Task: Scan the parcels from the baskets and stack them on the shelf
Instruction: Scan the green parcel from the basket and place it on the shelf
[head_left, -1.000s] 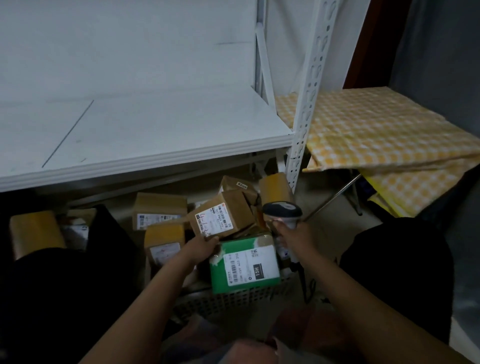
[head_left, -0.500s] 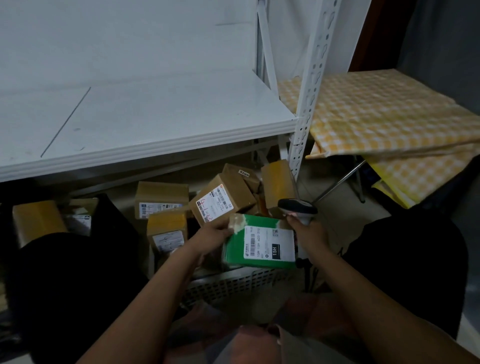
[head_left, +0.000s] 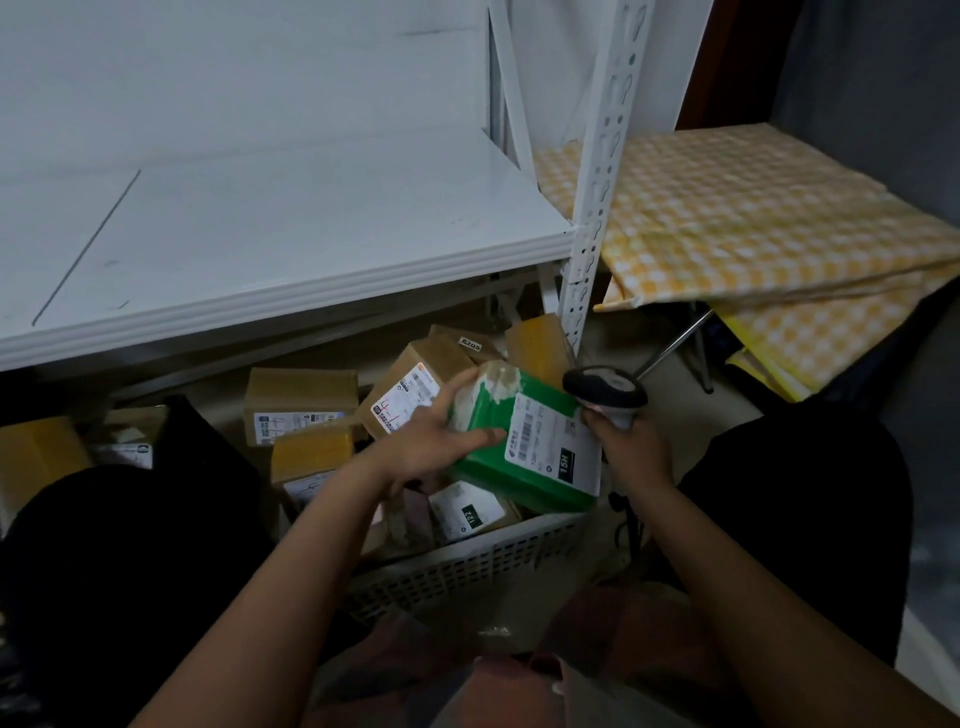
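Head view: the left hand grips a green parcel over the basket, its label facing up, while the right hand curls round a scanner just beside it. The shelf holds no parcels; many boxes wait below, so the job looks barely begun.
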